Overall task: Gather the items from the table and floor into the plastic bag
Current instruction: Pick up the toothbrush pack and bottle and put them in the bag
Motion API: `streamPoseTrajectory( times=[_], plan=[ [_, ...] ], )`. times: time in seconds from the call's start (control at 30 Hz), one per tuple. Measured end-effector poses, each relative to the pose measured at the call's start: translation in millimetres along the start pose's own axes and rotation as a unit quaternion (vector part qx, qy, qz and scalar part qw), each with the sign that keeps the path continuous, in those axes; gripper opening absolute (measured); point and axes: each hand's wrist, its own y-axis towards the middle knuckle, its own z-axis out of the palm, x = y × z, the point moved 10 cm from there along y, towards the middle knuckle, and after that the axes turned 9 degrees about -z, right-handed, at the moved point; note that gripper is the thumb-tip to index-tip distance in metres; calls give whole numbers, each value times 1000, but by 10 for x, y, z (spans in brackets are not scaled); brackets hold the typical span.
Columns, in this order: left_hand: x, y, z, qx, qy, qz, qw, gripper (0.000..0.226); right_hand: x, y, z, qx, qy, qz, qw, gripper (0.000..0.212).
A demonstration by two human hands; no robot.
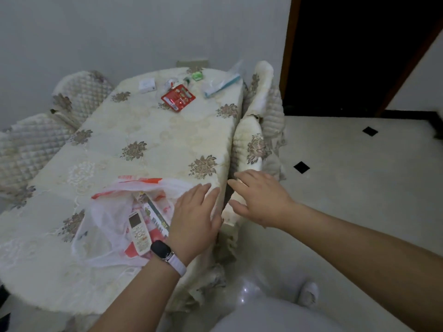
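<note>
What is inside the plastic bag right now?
Inside the plastic bag lie a white remote control and a long flat box with green print. Anything deeper is hidden by folded plastic and the left hand.

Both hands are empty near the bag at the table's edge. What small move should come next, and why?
Probably reach the right hand forward to the red packet at the far end. The plastic bag already holds a remote, the left hand lies by its mouth, and loose items remain only on that far end.
</note>
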Motion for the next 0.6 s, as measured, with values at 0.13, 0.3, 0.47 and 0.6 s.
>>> streamPoseTrajectory(
  times=[0.13, 0.3, 0.47, 0.6],
  plan=[
    [-871, 541, 149, 15, 13, 43, 999, 49, -887, -406, -317, -30, -24, 24, 999, 50],
    [-2026, 1241, 446, 33, 52, 122, 991, 51, -2095, -1150, -571, -49, -6, 112, 992, 53],
    [-3001, 1642, 652, 22, 58, 195, 979, 47, -2963, -1779, -815, -61, -12, 181, 981, 58],
    [-3368, 1911, 846, 32, 45, 209, 976, 51, -3412, -1993, -949, -65, -14, 203, 977, 57]
  ],
)
